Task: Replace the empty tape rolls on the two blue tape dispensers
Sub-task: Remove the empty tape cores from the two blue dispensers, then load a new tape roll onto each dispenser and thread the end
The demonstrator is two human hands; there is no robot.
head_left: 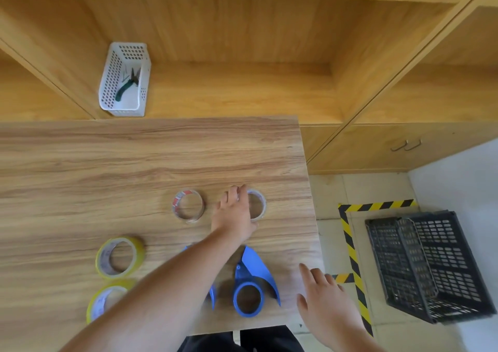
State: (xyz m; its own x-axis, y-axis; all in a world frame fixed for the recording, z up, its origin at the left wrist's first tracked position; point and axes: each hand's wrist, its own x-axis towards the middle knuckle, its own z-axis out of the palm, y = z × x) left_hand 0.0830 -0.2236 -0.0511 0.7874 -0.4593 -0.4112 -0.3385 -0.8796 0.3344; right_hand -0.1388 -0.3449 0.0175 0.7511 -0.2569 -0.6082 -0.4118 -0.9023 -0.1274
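Two near-empty clear tape rolls lie on the wooden table (107,163): one with red print (188,205) and one to its right (258,203). My left hand (237,214) reaches across and rests on that right roll, fingers on its far rim and thumb at its near side. A blue tape dispenser (250,284) lies near the front edge with a bare hub. My left forearm mostly hides a second blue dispenser (213,295). Two full yellow tape rolls (120,257) (105,300) sit at the left. My right hand (320,297) hovers with spread fingers by the table's right edge.
A white perforated basket (124,79) holding green-handled pliers stands on the wooden shelf behind the table. On the floor to the right lies a black plastic crate (428,265) inside yellow-black hazard tape (350,244). The table's right edge runs beside my right hand.
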